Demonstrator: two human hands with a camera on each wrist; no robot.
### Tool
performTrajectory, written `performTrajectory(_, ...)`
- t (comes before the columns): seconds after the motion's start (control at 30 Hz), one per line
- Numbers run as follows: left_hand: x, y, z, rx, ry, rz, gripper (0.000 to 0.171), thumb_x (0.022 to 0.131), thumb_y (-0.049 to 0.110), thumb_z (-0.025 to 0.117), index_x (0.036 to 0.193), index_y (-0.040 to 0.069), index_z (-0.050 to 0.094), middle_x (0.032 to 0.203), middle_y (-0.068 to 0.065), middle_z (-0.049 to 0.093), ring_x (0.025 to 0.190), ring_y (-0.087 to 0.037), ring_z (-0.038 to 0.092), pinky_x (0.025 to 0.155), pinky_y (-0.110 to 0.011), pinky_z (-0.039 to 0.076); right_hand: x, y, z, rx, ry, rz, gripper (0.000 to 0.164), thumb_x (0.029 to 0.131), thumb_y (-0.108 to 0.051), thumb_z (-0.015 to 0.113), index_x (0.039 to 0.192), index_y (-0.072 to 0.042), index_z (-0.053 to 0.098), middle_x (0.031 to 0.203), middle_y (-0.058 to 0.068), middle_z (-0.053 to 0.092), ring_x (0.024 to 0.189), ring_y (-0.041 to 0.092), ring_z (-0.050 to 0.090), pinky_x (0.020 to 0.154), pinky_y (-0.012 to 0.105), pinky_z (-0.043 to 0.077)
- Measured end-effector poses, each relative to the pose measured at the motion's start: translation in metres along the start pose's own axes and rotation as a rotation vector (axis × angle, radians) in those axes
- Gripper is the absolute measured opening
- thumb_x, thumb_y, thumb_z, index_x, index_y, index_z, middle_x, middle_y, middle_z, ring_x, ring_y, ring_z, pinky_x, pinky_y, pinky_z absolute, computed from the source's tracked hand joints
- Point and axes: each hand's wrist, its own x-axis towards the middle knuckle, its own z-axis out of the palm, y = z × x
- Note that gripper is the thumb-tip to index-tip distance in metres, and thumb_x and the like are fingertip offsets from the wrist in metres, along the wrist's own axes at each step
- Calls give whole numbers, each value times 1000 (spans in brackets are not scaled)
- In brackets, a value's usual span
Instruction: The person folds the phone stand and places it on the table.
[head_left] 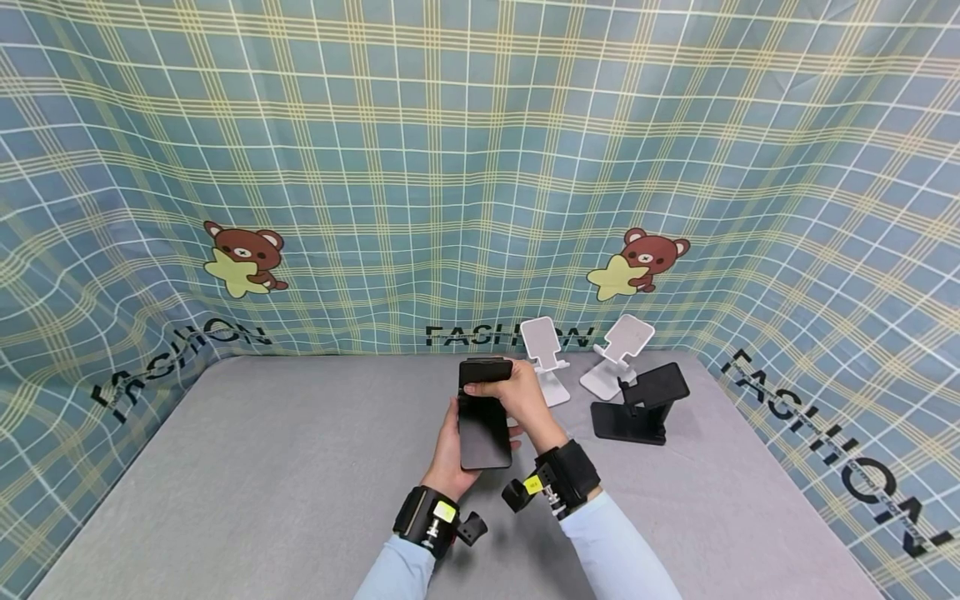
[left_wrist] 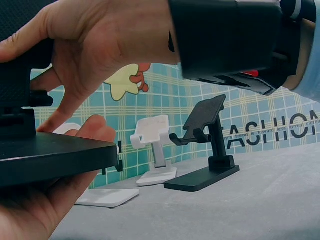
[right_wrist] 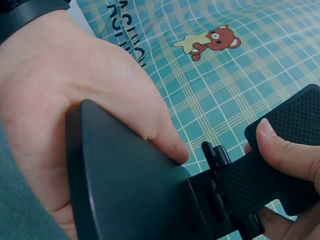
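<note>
A black folding phone stand [head_left: 485,437] is held up off the table between both hands. My left hand [head_left: 446,458] grips its flat base from below and the side; in the right wrist view the base [right_wrist: 130,180] lies against that palm. My right hand [head_left: 527,398] pinches the stand's textured holder plate [right_wrist: 295,117], thumb on its face. A hinge with small arms [right_wrist: 220,185] joins plate and base. The fingers of the right hand behind the plate are partly hidden.
To the right on the grey table [head_left: 300,467] stand two white phone stands, a nearer one [head_left: 542,342] and another [head_left: 626,337], plus a second black stand [head_left: 656,387]. A plaid curtain [head_left: 450,167] with bear prints rises behind and along both sides.
</note>
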Motion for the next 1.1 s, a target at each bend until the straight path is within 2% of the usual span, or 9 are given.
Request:
performTrajectory(0.13,0,1,1,-16,4,1,69,98,61,12,146,16,32,117,-5,65,107,-29,64,92,-44,51,1,2,-3,-17,-47,-15,37,71,-11,83,107,-8,72,100,11,71,87,22,67,84,39,52)
performTrajectory(0.3,1,2,0,-48,-6,-6,69,97,61,8,150,19,25,121,-8,63,107,-29,64,92,-43,51,-3,-3,-14,50,-159,-14,56,78,-8,76,130,-14,57,122,13,62,105,27,61,93,42,48)
performTrajectory(0.43,4,1,-3,-54,-11,-11,72,96,64,9,149,19,28,128,-12,59,106,-28,65,93,-44,50,-7,-14,-27,92,-195,-14,84,81,-11,74,149,-23,27,147,13,39,133,34,41,106,50,38)
performTrajectory(0.57,3,1,-4,-73,-59,5,73,95,66,16,147,19,33,126,-12,62,106,-28,65,92,-43,51,-4,-23,-36,61,-150,-73,107,79,-25,78,150,-40,0,160,6,10,147,29,10,113,57,22)
performTrajectory(0.7,1,2,-3,-90,-99,11,70,96,65,18,145,19,34,125,-11,62,109,-29,64,94,-42,51,-5,-42,-38,-115,-66,-199,125,69,-39,85,146,-48,-13,159,-5,-14,148,25,-7,112,65,15)
performTrajectory(0.8,1,3,-2,-68,-86,-2,70,96,64,19,147,18,33,128,-12,60,111,-30,62,96,-43,49,-6,-56,-33,-365,-18,-326,135,60,-49,87,148,-43,-15,157,-4,-25,145,27,-18,111,68,6)
performTrajectory(0.93,2,3,0,-29,-48,-18,70,95,65,26,147,19,31,127,-10,59,111,-31,61,98,-45,47,-9,-70,-24,-710,-30,-466,140,53,-58,86,150,-37,-13,154,6,-31,141,30,-28,110,69,-4)
performTrajectory(1.0,2,3,1,-9,-42,-18,68,96,64,27,148,20,31,126,-8,60,111,-31,61,100,-47,46,-10,-73,-19,-834,-54,-493,139,53,-57,86,151,-37,-11,154,9,-31,140,32,-30,108,70,-7)
performTrajectory(1.1,2,3,3,-4,-38,-24,66,96,64,24,146,21,34,123,-5,61,112,-31,61,104,-51,40,-11,-75,-14,-937,-101,-477,135,56,-48,89,151,-39,-7,154,8,-32,139,35,-30,105,73,-8)
